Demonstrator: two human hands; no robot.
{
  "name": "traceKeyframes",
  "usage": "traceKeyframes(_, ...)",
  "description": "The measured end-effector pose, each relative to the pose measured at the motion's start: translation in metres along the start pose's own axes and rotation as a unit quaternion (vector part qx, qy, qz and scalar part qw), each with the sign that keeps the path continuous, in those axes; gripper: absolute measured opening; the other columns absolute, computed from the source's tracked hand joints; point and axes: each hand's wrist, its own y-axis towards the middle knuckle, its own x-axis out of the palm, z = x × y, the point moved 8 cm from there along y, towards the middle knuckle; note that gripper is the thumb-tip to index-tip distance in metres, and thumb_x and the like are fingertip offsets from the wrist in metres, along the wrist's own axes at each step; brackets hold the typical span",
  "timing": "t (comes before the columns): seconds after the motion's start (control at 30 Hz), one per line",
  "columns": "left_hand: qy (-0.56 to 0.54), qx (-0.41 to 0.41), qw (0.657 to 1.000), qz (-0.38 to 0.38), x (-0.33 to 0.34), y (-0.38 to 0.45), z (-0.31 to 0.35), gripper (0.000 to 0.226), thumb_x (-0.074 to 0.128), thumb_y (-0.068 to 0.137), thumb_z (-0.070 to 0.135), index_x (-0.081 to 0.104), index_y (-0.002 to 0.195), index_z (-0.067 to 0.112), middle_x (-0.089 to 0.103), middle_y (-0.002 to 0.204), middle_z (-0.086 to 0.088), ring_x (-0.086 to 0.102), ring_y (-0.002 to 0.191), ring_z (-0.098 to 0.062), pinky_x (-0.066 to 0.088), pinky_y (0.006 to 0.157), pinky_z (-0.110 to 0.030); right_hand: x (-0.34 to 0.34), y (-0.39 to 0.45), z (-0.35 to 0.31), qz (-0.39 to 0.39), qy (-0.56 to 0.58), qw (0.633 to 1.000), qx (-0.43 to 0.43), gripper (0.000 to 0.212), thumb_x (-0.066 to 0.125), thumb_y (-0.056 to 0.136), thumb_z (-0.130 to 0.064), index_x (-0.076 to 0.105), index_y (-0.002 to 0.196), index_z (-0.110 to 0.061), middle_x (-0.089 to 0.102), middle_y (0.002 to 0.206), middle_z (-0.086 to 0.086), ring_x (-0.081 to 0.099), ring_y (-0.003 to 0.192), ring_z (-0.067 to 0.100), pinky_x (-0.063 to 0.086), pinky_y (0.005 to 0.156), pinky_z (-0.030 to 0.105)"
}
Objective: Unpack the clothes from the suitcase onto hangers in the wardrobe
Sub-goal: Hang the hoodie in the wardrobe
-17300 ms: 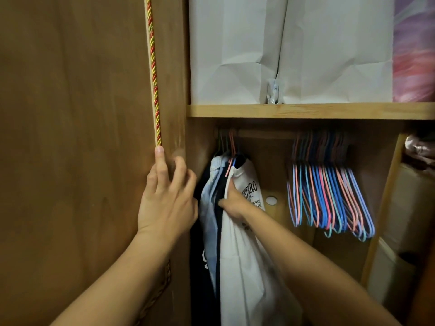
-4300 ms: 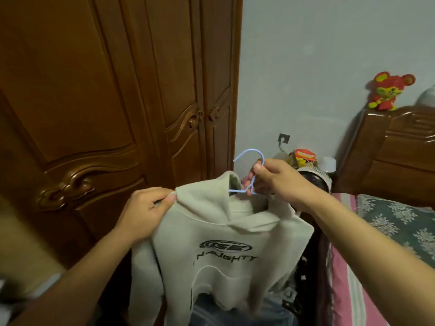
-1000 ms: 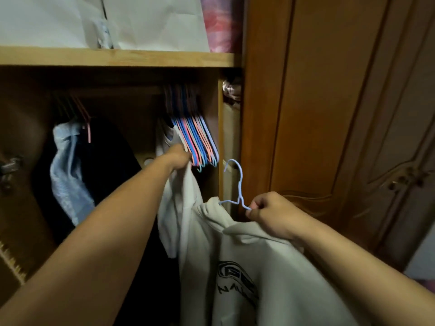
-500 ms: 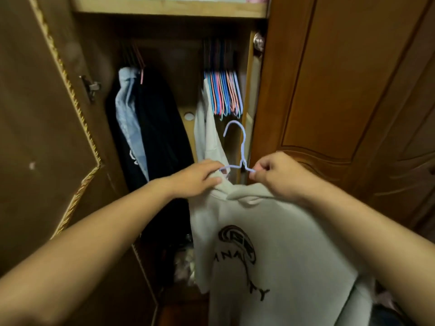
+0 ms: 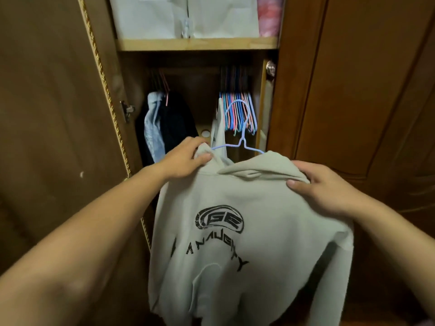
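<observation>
Wardrobe (image 5: 303,90) open ahead, left door (image 5: 47,114) swung toward the near side, shelf (image 5: 197,44) across the top with white paper bags (image 5: 183,15) on it. Below the shelf the rail itself sits in shadow; cannot make it out clearly. Far left on it hang dark and pale-blue garments (image 5: 162,128); far right, a bunch of empty coloured hangers (image 5: 237,111) with a pale garment (image 5: 217,130) just beside them. Pale hoodie (image 5: 235,231), printed side toward camera, is held up in the near centre in front of the opening, threaded on a light-blue hanger (image 5: 237,128) whose hook stands free above the collar, not yet on the rail. Left hand (image 5: 186,158) pinches the hoodie's left shoulder, thumb and fingers curled into the fabric. Right hand (image 5: 322,187) grips the right shoulder, thumb on the front, fingers wrapped behind. Judgement: step in hand is squaring the hoodie on the hanger before hanging. To do it well: pull both shoulder seams evenly over the hanger ends, keep the hood clear of the hook, then take the hanger at the neck, lift the hook into the gap between the two hung groups, and confirm it seats before letting go.
</observation>
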Motion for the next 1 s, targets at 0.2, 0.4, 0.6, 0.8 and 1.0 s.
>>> traceKeyframes(0.2, -0.098, -0.061, 0.987, -0.115, -0.004, -0.011, -0.049, 0.056, 0.058, 0.085, 0.073, 0.074, 0.091, 0.02, 0.074, 0.088, 0.007, 0.069, 0.08, -0.009, 0.053, 0.077, -0.032, 0.021, 0.011, 0.005, -0.066, 0.036, 0.995, 0.061, 0.041, 0.081, 0.077, -0.042, 0.065, 0.115, -0.04, 0.071, 0.112, -0.012, 0.067, 0.106, 0.01, 0.052, 0.097, 0.048)
traceKeyframes(0.4, -0.152, 0.087, 0.984, -0.029, -0.007, 0.005, -0.023, 0.019, 0.071, 0.093, 0.015, 0.077, 0.111, 0.013, 0.065, 0.095, -0.009, 0.063, 0.088, -0.014, 0.048, 0.083, -0.027, 0.075, -0.011, 0.04, -0.379, 0.164, 0.895, 0.17, 0.052, 0.067, 0.089, 0.002, 0.053, 0.137, -0.009, 0.063, 0.134, 0.014, 0.06, 0.124, 0.032, 0.05, 0.102, 0.044)
traceKeyframes(0.6, 0.08, 0.189, 0.979, 0.01, 0.017, -0.005, -0.008, 0.03, 0.063, 0.097, 0.026, 0.071, 0.125, 0.036, 0.053, 0.088, 0.004, 0.056, 0.08, -0.016, 0.046, 0.068, -0.032, -0.023, 0.015, -0.004, 0.092, -0.304, 0.947, -0.058, 0.021, 0.058, 0.072, -0.011, 0.048, 0.076, -0.029, 0.056, 0.071, -0.01, 0.062, 0.073, 0.023, 0.049, 0.062, 0.042)
traceKeyframes(0.8, 0.088, 0.1, 0.99, 0.055, 0.013, 0.002, -0.003, 0.021, 0.06, 0.097, 0.024, 0.076, 0.108, 0.031, 0.05, 0.087, 0.004, 0.057, 0.082, -0.021, 0.046, 0.073, -0.038, 0.045, -0.039, -0.026, -0.027, -0.295, 0.927, -0.231, 0.029, 0.072, 0.087, -0.036, 0.06, 0.11, -0.024, 0.055, 0.101, -0.008, 0.057, 0.097, 0.015, 0.044, 0.085, 0.028)
traceKeyframes(1.0, -0.037, 0.064, 0.994, 0.084, -0.021, -0.012, 0.01, 0.027, 0.07, 0.091, 0.01, 0.077, 0.105, 0.032, 0.056, 0.085, 0.001, 0.058, 0.084, -0.019, 0.049, 0.081, -0.041, -0.003, -0.03, 0.089, -0.015, -0.011, 0.987, 0.161, 0.096, 0.047, 0.069, -0.09, 0.032, 0.15, -0.041, 0.035, 0.156, -0.009, 0.031, 0.143, 0.008, 0.026, 0.119, 0.038)
